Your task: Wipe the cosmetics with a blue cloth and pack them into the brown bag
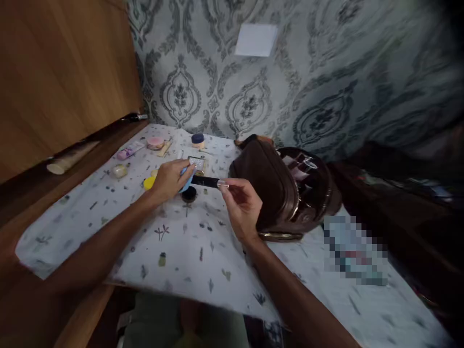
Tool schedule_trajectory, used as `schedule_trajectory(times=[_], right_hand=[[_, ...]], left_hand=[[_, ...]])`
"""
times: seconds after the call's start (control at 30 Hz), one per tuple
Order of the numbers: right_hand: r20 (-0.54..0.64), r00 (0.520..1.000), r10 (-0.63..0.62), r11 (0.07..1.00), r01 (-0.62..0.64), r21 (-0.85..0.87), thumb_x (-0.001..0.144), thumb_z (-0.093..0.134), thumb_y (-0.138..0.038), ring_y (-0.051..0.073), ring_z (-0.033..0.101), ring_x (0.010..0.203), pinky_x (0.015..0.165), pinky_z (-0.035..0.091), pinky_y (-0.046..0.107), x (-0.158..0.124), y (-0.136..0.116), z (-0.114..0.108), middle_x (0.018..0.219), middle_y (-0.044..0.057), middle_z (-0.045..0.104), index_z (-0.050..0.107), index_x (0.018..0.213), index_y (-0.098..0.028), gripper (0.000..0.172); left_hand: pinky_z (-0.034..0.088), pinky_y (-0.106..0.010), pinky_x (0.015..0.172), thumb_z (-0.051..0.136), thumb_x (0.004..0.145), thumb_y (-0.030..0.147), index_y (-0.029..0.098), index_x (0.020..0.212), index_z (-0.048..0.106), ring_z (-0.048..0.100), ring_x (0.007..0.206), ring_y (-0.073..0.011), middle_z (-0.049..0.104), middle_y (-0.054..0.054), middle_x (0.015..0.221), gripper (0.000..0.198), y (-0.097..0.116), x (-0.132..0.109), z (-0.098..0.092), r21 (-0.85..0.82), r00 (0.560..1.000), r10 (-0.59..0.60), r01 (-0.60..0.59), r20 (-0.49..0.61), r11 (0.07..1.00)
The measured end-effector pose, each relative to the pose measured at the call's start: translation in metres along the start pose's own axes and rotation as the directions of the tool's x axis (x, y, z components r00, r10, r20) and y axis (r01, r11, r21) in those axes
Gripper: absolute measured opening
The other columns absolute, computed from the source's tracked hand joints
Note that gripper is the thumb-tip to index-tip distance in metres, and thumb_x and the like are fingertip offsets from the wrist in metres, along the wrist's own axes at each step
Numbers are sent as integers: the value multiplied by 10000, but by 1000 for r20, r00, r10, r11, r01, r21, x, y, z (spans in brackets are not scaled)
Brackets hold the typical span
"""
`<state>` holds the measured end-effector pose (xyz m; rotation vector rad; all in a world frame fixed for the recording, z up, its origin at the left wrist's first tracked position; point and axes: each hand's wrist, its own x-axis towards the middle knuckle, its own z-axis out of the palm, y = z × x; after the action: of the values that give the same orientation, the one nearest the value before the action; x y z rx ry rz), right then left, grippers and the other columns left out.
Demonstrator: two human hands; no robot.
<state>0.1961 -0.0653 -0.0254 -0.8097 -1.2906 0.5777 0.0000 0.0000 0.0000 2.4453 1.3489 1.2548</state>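
Two bare hands meet across a slim black tube (pixel 206 181), which lies between them with its long axis running from the left hand's fingertips to the right hand's, dipping slightly toward the right. Of the two, the right hand (pixel 242 205) is plainly on it: thumb and fingers are pinched narrow around its clear, silvery end, so the tube points leftward from that grip. The left hand (pixel 167 180) is curled closed over a blue item (pixel 186 184), and the tube's other end meets that item; whether the left fingers also touch the tube, I cannot tell. Just beside the left hand, on its near right, sits a dark round pot (pixel 189 194), below the tube; a yellow item (pixel 149 182) shows at that hand's left. Beyond its fingertips is a clear case (pixel 197 164), with a dark-lidded jar (pixel 197 140) farther off. An unzipped brown bag (pixel 259 176) stands immediately right of the right hand.
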Motion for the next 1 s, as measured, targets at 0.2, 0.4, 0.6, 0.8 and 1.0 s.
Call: schedule_trajectory(times=[0.2, 0.4, 0.6, 0.8, 1.0], right_hand=[[-61, 991, 116, 991, -112, 73, 781, 809, -392, 136, 683, 778, 750, 596, 278, 7, 4, -1, 854, -8, 686, 661, 891, -221, 251], [10, 956, 293, 939, -290, 184, 749, 820, -481, 83, 562, 495, 475, 487, 208, 10, 6, -2, 639, -69, 613, 610, 950, -214, 395], [35, 929, 369, 904, -367, 219, 785, 751, -574, 52, 420, 386, 369, 317, 188, 11, 8, -3, 524, -83, 530, 570, 785, -197, 418], [77, 965, 252, 966, -256, 49, 852, 699, -529, 79, 495, 493, 458, 395, 208, 6, 3, -2, 611, -60, 544, 607, 877, -205, 338], [205, 968, 147, 988, -132, -87, 916, 647, -434, 117, 610, 612, 577, 502, 253, -9, 6, 2, 718, -41, 598, 600, 998, -229, 225]], left_hand=[[266, -275, 565, 465, 957, 377, 208, 607, 345, 344, 540, -113, 309, 53, 550, 407, 2, 1, -1, -96, 995, -80, 74, -63, 993], [280, -265, 560, 497, 961, 355, 199, 619, 415, 357, 547, -106, 349, 54, 567, 385, 7, -2, 0, -91, 990, -14, 1, -139, 996], [334, -269, 605, 487, 994, 316, 192, 676, 502, 464, 611, -121, 508, 22, 648, 341, 3, -5, 4, 38, 983, 147, -144, -111, 989], [368, -312, 653, 473, 1017, 324, 186, 726, 608, 540, 738, -187, 616, -35, 719, 349, 15, -6, 0, 325, 964, 222, -165, -145, 931], [441, -332, 783, 398, 1043, 303, 178, 810, 661, 562, 829, -197, 680, -52, 809, 373, 48, -15, 5, 202, 948, 315, -300, -46, 932]])
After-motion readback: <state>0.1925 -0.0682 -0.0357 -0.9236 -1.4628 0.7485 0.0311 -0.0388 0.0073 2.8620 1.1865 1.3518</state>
